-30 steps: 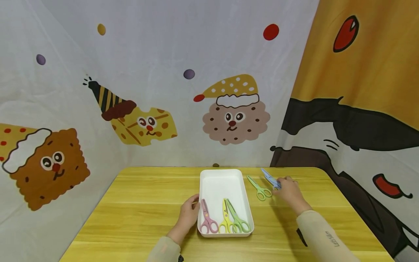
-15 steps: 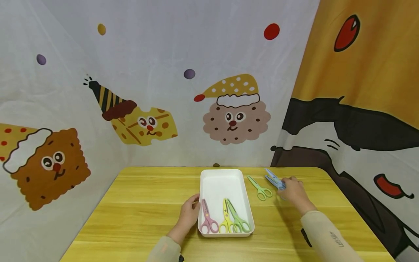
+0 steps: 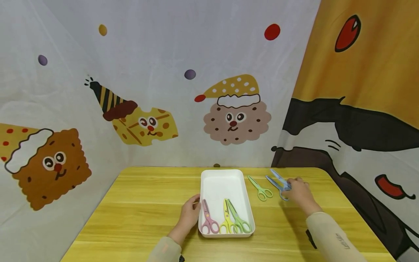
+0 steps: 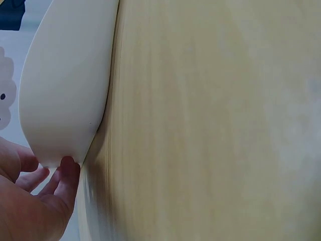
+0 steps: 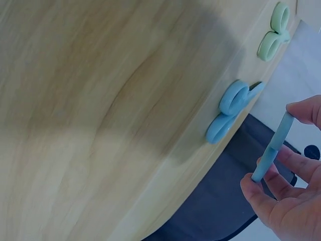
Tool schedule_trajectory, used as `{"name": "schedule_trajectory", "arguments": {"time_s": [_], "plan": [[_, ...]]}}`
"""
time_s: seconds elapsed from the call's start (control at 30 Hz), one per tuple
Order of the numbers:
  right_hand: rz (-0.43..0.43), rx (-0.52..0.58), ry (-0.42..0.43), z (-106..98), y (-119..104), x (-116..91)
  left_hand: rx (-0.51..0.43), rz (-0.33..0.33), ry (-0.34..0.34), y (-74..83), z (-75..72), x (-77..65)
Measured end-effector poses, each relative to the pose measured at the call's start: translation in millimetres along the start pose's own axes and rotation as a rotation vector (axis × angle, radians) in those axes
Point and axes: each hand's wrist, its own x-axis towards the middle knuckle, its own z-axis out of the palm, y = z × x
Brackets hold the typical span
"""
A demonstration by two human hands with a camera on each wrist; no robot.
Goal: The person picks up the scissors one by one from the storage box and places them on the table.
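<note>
My right hand (image 3: 300,193) pinches a pair of light blue scissors (image 5: 280,131) by the handles, seen edge-on in the right wrist view. Below them on the table lies a second blue pair of scissors (image 5: 233,98), its blade tip pointing away and left. My left hand (image 3: 188,214) grips the side of a white tray (image 3: 222,183), its fingertips against the outer wall (image 4: 65,90). Inside the tray's near end are pink scissors (image 3: 207,218), yellow scissors (image 3: 226,214) and green scissors (image 3: 240,220). Another green pair of scissors (image 3: 260,190) rests on the table beside the tray.
The wood-grain table (image 3: 147,203) ends at the back against a white curtain (image 3: 157,54) printed with cartoon food. A yellow and black part of the curtain (image 3: 370,80) hangs at the right, close to the table's edge.
My right hand has moved to the right with the held blue scissors. The second blue pair, mostly overlapped before, now shows apart from them. My left hand and the tray stay put.
</note>
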Motion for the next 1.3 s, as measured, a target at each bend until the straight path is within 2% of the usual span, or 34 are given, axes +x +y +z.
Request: {"name": "schedule_trajectory", "arguments": {"time_s": [1.3], "plan": [[0.0, -0.037, 0.013, -13.9, 37.9, 2.6, -0.013, -0.014, 0.005, -0.5, 0.9, -0.5]]}}
